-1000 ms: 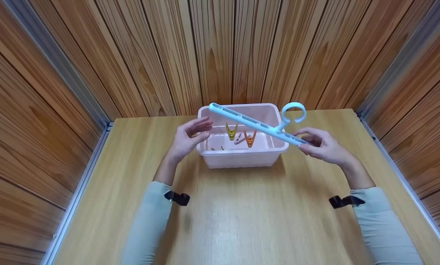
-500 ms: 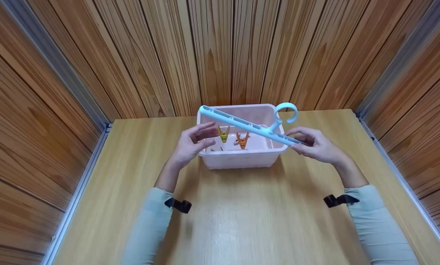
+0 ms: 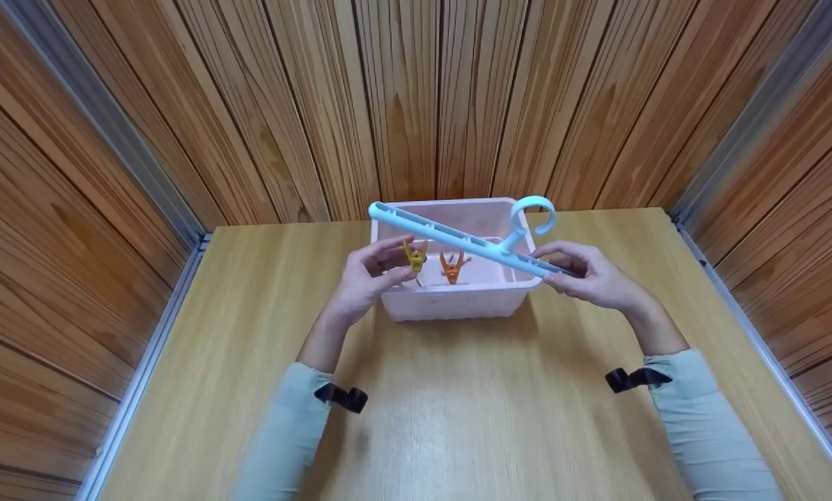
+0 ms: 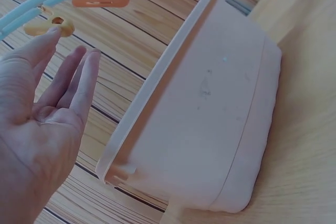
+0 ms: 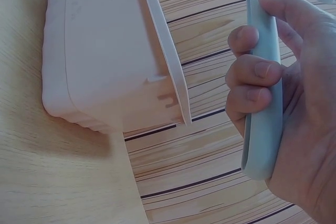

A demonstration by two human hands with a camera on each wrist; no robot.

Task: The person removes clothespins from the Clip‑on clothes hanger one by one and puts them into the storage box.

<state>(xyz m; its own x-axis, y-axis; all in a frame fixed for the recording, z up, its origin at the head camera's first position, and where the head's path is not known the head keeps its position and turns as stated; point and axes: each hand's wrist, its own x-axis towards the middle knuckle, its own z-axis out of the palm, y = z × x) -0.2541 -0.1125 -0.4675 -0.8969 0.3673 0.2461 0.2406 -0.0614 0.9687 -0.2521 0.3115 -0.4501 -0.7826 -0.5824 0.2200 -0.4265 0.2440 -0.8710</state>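
My right hand (image 3: 593, 278) grips one end of a light-blue plastic hanger (image 3: 468, 243) with a round hook. The fingers (image 5: 252, 72) wrap the bar in the right wrist view. The hanger slopes over a pale pink tub (image 3: 461, 305), its far end up and to the left. A yellow clothespin (image 3: 416, 260) and an orange clothespin (image 3: 450, 270) hang below the bar. My left hand (image 3: 361, 282) is at the tub's left side, fingers apart around the yellow clothespin. In the left wrist view its thumb tip is right at that clothespin.
Small pieces, partly hidden, lie inside the tub. The tub stands on a wooden table (image 3: 457, 403) near its back edge. Wood-panelled walls (image 3: 416, 97) rise behind and at both sides, with metal rails (image 3: 144, 362) along the table's sides.
My right hand has moved left with the hanger, and the clothespins swing along. My left hand has moved slightly right, so the yellow clothespin now sits between its thumb and fingers.
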